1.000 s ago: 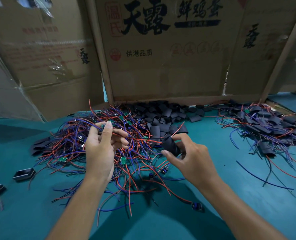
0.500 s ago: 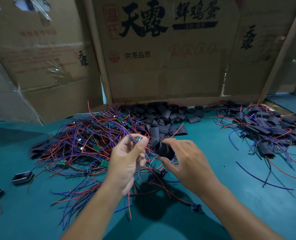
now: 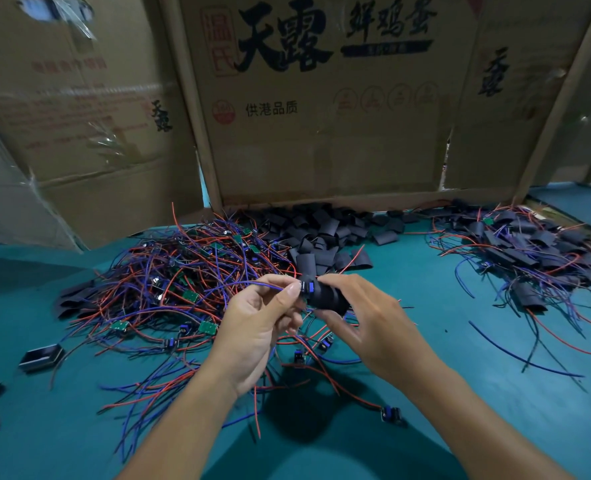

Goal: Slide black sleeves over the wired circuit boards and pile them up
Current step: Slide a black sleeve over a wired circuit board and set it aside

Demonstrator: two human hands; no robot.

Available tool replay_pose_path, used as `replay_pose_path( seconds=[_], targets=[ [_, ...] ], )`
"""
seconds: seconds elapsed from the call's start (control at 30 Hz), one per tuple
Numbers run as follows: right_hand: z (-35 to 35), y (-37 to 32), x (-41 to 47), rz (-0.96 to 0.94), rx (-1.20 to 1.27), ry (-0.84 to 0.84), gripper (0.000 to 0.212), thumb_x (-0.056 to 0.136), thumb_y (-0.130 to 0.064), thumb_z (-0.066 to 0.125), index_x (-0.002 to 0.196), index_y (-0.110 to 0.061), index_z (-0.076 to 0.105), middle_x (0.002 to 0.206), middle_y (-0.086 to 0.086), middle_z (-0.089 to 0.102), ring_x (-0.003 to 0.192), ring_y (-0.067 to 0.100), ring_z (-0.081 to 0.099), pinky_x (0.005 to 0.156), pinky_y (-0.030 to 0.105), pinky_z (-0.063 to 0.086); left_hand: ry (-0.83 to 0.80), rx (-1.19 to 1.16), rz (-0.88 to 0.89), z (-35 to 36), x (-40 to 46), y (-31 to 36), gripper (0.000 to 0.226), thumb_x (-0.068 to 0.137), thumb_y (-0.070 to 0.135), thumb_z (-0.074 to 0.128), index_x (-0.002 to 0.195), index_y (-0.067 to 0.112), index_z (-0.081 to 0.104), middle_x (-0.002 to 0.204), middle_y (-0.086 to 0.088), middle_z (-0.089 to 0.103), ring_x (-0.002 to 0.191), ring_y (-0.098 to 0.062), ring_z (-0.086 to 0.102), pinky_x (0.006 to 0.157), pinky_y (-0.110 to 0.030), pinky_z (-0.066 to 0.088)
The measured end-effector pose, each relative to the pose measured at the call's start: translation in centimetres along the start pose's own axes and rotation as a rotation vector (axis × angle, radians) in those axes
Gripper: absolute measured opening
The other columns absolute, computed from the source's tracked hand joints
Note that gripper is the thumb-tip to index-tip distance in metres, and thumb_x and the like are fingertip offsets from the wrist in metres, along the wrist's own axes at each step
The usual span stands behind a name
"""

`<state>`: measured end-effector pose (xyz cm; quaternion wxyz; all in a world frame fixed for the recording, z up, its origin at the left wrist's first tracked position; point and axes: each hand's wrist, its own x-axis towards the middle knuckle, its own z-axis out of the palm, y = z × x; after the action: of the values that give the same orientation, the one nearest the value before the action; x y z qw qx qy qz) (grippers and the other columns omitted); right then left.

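My left hand pinches a small wired circuit board by its end, its red and blue wires trailing left. My right hand grips a black sleeve whose mouth sits against the board; the board's blue end still shows outside it. Behind my hands lies a tangle of unsleeved wired boards on the left, a heap of loose black sleeves in the middle, and a pile of sleeved boards at the right.
All of this rests on a teal table. Cardboard boxes wall off the back. Two small black trays sit near the left edge. Stray wires and a loose board lie near my right arm.
My left hand moved right from the wire tangle carrying a board, and met the sleeve in my right hand. The board's end now touches the sleeve's mouth.
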<state>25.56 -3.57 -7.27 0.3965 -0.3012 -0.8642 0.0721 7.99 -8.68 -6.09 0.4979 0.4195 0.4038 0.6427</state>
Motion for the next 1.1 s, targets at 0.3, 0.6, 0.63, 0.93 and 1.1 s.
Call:
replay_pose_path(
  seconds=[0.3,0.6,0.63,0.93,1.1],
  targets=[
    [0.1,0.0,0.0,-0.020,0.004,0.089,0.037,0.091,-0.027,0.064,0.123,-0.009,0.060,0.111,0.002,0.065,0.098,0.018,0.060,0.084,0.025,0.045,0.038,-0.192,-0.233,0.5,-0.2,0.7,0.019,0.072,0.019,0.074,0.083,0.010,0.063,0.067,-0.004,0.062,0.049,-0.005,0.053,0.043,-0.012,0.044],
    [0.2,-0.3,0.0,0.022,0.010,0.116,0.039,0.087,-0.025,0.066,0.120,-0.004,0.063,0.110,0.006,0.068,0.095,0.013,0.058,0.081,0.021,0.043,0.073,-0.154,-0.207,0.2,-0.1,1.2,0.015,0.073,0.016,0.073,0.083,0.009,0.063,0.067,-0.006,0.062,0.050,-0.007,0.055,0.045,-0.013,0.047],
    [0.2,-0.3,-0.1,0.019,0.015,0.107,0.039,0.088,-0.025,0.066,0.121,-0.005,0.063,0.110,0.005,0.068,0.094,0.015,0.059,0.081,0.023,0.045,0.074,-0.137,-0.194,0.1,-0.1,1.2,0.015,0.074,0.015,0.073,0.083,0.008,0.064,0.068,-0.006,0.062,0.050,-0.008,0.055,0.046,-0.013,0.048],
    [0.2,0.1,-0.2,-0.021,0.024,0.085,0.041,0.085,-0.012,0.073,0.124,-0.009,0.060,0.114,0.002,0.065,0.097,0.015,0.060,0.082,0.023,0.045,0.033,-0.069,-0.156,0.2,-0.3,1.3,0.017,0.070,0.016,0.075,0.081,0.007,0.065,0.068,-0.008,0.062,0.052,-0.011,0.055,0.046,-0.017,0.047],
    [0.2,0.0,-0.1,-0.024,0.045,0.093,0.039,0.088,-0.018,0.072,0.123,-0.008,0.061,0.114,0.002,0.066,0.099,0.013,0.060,0.084,0.021,0.045,0.049,-0.091,-0.213,-0.1,-0.1,1.4,0.017,0.075,0.014,0.073,0.086,0.006,0.063,0.068,-0.007,0.063,0.051,-0.009,0.054,0.045,-0.015,0.047]
  ],
)
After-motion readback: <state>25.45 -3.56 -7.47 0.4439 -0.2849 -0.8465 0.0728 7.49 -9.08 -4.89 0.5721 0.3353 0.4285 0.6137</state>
